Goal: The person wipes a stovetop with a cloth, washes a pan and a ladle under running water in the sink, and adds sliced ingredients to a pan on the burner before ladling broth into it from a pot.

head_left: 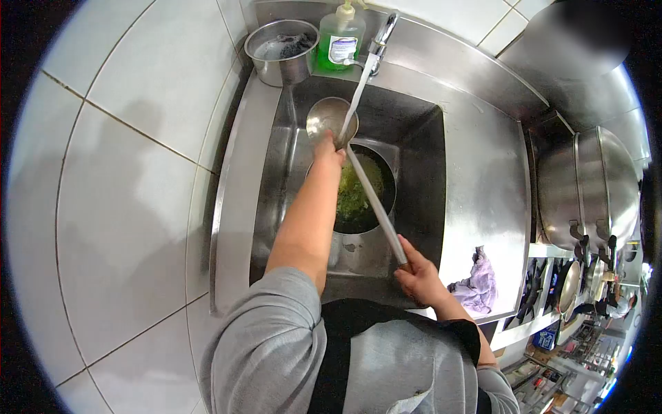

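Head view: the right hand (419, 277) is closed around the end of the handle of a long ladle (372, 196), held above the sink (424, 172). The left hand (329, 149) touches the near edge of the ladle's bowl; its fingers are partly hidden, so how tightly they are curled cannot be told. Water (358, 93) runs from the tap (377, 47) into the bowl. Below, a round pan (390, 190) with green bits inside sits in the sink. Behind stand a metal pot (281, 71) and a soap bottle (343, 34); a purple cloth (476, 284) lies right of the sink.
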`<state>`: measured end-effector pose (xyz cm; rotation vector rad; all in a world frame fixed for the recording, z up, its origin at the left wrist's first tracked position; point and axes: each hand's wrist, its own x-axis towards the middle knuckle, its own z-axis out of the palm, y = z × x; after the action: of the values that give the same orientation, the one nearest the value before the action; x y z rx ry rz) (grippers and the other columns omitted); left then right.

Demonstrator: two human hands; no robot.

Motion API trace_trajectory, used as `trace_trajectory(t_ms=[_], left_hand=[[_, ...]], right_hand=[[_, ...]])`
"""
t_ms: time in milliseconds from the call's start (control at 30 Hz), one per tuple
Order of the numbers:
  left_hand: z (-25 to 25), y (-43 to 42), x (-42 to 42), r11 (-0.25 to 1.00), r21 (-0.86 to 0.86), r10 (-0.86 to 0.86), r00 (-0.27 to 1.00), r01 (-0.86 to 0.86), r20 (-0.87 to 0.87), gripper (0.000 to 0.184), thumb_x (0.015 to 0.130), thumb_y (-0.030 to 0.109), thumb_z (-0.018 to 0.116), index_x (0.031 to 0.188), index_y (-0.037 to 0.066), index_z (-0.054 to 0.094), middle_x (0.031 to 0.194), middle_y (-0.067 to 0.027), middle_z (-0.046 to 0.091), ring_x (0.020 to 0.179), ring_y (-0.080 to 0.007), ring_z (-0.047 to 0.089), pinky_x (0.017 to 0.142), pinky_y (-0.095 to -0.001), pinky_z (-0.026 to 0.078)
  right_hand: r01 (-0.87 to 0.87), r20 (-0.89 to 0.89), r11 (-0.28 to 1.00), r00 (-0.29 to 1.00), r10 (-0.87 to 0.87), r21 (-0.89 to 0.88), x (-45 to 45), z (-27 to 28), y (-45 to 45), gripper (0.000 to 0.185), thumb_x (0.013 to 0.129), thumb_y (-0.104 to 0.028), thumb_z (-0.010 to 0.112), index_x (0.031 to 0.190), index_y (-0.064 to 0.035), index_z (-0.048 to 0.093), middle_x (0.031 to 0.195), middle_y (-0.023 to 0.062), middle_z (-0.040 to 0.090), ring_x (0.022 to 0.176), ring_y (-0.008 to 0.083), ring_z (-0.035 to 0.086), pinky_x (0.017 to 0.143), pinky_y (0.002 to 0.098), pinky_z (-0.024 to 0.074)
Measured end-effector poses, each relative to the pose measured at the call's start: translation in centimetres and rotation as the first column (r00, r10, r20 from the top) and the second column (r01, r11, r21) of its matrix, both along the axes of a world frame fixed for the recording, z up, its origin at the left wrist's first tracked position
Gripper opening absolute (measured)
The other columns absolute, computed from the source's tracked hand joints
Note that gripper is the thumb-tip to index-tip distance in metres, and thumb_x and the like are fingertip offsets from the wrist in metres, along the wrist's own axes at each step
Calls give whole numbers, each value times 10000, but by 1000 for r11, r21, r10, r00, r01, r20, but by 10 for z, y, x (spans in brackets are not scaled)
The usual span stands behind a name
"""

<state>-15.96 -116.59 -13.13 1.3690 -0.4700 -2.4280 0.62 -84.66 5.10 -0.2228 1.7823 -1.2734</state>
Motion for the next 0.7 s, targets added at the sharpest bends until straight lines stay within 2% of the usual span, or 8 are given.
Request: trace_trajectory(t_ms=[100, 133, 167, 233, 267, 333, 467, 700], left_hand=[[-11, 16, -4, 921, 382, 158, 971, -79, -182, 298, 915, 200, 453, 1099, -34, 468, 968, -213, 594, 720, -305, 622, 422, -337, 481], [-25, 15, -1, 963, 266, 121, 941, -35, -316, 270, 916, 143, 384, 1155, 27, 429, 1051, -152, 545, 896, -306, 593, 680, -487, 571], [-37, 12, -5, 964, 263, 120, 940, -34, -319, 270, 916, 143, 384, 1155, 27, 429, 1051, -152, 545, 896, -306, 593, 680, -487, 571], [1, 11, 13, 962, -237, -77, 970, 133, 231, 254, 905, 142, 382, 1112, 25, 473, 1005, -167, 576, 898, -317, 590, 686, -476, 545], [5, 6, 23, 962, -241, -74, 971, 130, 229, 254, 905, 142, 382, 1112, 25, 473, 1005, -167, 576, 898, -317, 590, 686, -476, 545], [6, -12, 40, 100, -815, 57, 814, 571, 578, 216, 867, 134, 434, 1036, 40, 530, 926, -195, 598, 896, -330, 585, 695, -464, 495], [23, -34, 41, -158, -795, 18, 806, 586, 591, 173, 829, 135, 474, 955, 68, 572, 838, -181, 608, 839, -338, 579, 717, -445, 454], [87, -31, 38, -745, -496, 17, 755, 447, 655, 322, 802, 16, 447, 1077, 147, 549, 1108, -64, 569, 1003, -294, 537, 766, -398, 474]], right_hand=[[-75, -358, 997, 930, 79, 25, 10, -11, -6, 681, 792, 12, 512, 1396, -147, 243, 840, 70, 568, 662, 135, 525, 591, 262, 427], [-95, -374, 987, 917, 139, 132, 10, -5, -7, 679, 794, -5, 504, 1397, -150, 227, 872, 137, 586, 699, 204, 571, 638, 301, 451], [-115, -383, 964, 901, 202, 238, 10, 2, -9, 679, 797, -22, 497, 1398, -152, 211, 904, 204, 604, 736, 274, 617, 684, 341, 474], [-158, -376, 935, 884, 277, 318, 7, 29, -11, 683, 789, -28, 492, 1396, -144, 201, 913, 244, 589, 756, 328, 614, 699, 380, 481], [-194, -360, 896, 866, 348, 399, 5, 41, -12, 689, 780, -35, 487, 1394, -136, 191, 921, 284, 573, 776, 382, 611, 713, 420, 487], [-214, -402, 876, 824, 399, 432, 3, 55, -8, 698, 774, -43, 490, 1394, -128, 180, 907, 275, 578, 754, 402, 597, 702, 444, 484], [-227, -480, 718, 608, 632, 658, -3, 69, 13, 714, 768, -64, 500, 1395, -112, 161, 809, 229, 584, 661, 391, 591, 625, 467, 485], [-72, -421, 469, 340, 841, 880, -34, 69, 14, 726, 763, -49, 494, 1401, -188, 175, 795, 157, 562, 598, 319, 600, 516, 413, 496]])
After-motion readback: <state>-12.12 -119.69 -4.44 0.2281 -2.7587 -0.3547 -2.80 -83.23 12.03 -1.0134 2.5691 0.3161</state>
